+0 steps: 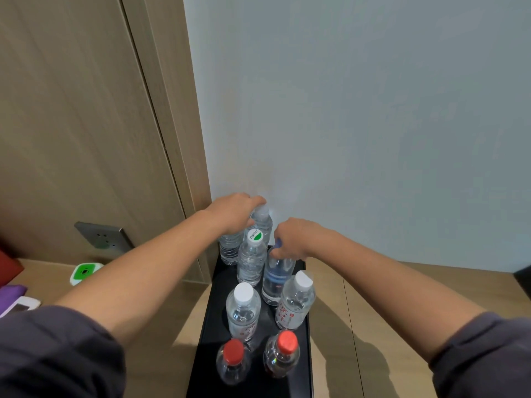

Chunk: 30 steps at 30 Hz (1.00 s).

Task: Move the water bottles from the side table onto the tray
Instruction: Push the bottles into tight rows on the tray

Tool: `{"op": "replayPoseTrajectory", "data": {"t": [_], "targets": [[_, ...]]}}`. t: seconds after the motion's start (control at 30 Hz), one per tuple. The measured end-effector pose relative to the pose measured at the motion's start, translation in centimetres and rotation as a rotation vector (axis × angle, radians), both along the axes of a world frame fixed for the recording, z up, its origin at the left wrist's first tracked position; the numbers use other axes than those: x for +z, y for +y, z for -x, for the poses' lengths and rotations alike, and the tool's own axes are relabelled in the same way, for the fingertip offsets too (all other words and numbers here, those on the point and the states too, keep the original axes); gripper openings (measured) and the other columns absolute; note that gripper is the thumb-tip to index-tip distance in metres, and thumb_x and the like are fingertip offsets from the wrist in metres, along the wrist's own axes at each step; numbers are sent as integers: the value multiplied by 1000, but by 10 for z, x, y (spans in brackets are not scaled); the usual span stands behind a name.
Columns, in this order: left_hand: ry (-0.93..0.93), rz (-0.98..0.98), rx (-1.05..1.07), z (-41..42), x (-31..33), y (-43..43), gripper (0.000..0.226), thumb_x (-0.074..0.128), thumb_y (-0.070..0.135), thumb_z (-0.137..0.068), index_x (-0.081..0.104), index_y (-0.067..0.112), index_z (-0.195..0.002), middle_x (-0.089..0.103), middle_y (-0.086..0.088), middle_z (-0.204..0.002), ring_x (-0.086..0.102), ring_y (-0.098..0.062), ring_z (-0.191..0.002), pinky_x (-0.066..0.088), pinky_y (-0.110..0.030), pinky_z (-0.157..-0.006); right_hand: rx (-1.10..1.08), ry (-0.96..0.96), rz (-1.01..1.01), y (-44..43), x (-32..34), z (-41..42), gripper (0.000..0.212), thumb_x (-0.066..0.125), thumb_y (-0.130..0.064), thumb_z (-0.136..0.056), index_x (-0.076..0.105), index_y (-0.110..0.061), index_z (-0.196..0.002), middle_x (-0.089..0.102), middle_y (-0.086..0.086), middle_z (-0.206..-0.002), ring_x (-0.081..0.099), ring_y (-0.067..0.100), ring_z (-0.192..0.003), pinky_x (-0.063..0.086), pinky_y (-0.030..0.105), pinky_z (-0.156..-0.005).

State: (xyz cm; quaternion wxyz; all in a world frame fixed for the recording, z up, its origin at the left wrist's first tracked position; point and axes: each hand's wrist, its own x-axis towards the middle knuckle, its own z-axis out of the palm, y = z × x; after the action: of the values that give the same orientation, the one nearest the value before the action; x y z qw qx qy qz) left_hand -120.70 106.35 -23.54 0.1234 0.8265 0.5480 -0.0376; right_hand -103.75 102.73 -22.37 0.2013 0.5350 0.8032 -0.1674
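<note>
fingers (256, 200) of the left hand (234, 212) are curling over the top of a clear ribbed plastic water bottle (229, 249), fingers (283, 252) of the right hand (293, 239) are grasping the neck of a clear blue-capped plastic bottle (275, 278), both are standing upright on the long black tray (211, 326), on the pale wooden worktop (330, 285)

Eight clear water bottles stand upright in two rows along a long black tray (211, 334): two red-capped bottles (233, 361) at its near end, then two white-capped bottles (243, 310) with red print, then a green-and-white-capped bottle (252, 261) beside a blue-capped bottle (276, 278). At the far end, a pale-capped bottle (262, 221) stands beside a far-left bottle (230, 249). The left hand (233, 211) curls over the far-left bottle's top, and the right hand (293, 239) grips the blue-capped bottle's neck.
</note>
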Motion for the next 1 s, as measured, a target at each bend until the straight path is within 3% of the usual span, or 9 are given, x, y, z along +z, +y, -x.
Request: {"op": "replayPoseTrajectory", "data": {"t": [0.13,0.27,0.43,0.57,0.63,0.77,0.83,0.93,1.0], "targets": [[-5,0,12,-4,-2,2,53,57,27,-95,35,27,-143,52,-10,-127,54,-29,-112,47,-41,-89,-73,65,-91,7,-3,-5,34,57,-41,-89,69,-10,-95,60,4,-82,57,26,-77,42,29,-65],[-17,1,29,-5,-3,1,52,56,29,-95,35,28,-143,52,-9,-125,54,-29,-111,46,-39,-85,-160,106,-156,17,-6,-8,29,56,-38,-89,68,-13,-95,55,3,-79,56,27,-77,42,30,-66],[-34,-6,39,-5,-6,2,52,56,28,-95,35,29,-143,53,-9,-125,53,-29,-113,44,-38,-84,-251,134,-190,32,-8,-8,19,56,-32,-88,63,-16,-82,58,5,-71,61,27,-74,53,32,-73],[-46,-7,39,-3,-6,4,51,56,28,-95,37,29,-141,53,-8,-125,53,-28,-113,45,-39,-87,-168,135,-178,43,-2,-9,20,59,-28,-87,67,-18,-102,67,6,-105,62,28,-98,42,30,-72],[-52,-5,40,-3,-7,4,50,57,28,-94,38,29,-141,53,-8,-125,53,-28,-113,46,-40,-88,-101,118,-164,47,1,-10,24,58,-22,-88,67,-18,-110,66,5,-111,61,27,-102,42,30,-72],[-35,-8,38,-3,-6,3,49,56,29,-95,38,29,-141,54,-9,-123,54,-29,-113,47,-42,-88,-53,135,-85,49,9,-11,29,58,-2,-85,67,-16,-109,59,5,-102,57,16,-69,47,27,-55],[-27,-7,33,-4,-5,3,49,55,29,-95,38,29,-140,55,-8,-121,54,-29,-111,48,-42,-86,-67,175,-45,49,9,-11,30,57,4,-83,68,-13,-105,55,5,-101,54,15,-65,46,22,-50],[-7,-2,28,-4,-4,3,48,56,29,-94,38,28,-139,55,-9,-123,55,-29,-110,49,-43,-87,-115,246,-39,47,8,-9,17,61,-9,-87,65,-12,-103,54,5,-100,67,25,-67,52,25,-48],[35,-9,24,-6,-2,5,48,56,29,-94,38,25,-139,54,-9,-126,54,-30,-112,48,-43,-88,-161,178,-70,45,9,-8,22,61,-28,-90,58,-11,-105,52,3,-91,68,28,-65,54,31,-50]]}}
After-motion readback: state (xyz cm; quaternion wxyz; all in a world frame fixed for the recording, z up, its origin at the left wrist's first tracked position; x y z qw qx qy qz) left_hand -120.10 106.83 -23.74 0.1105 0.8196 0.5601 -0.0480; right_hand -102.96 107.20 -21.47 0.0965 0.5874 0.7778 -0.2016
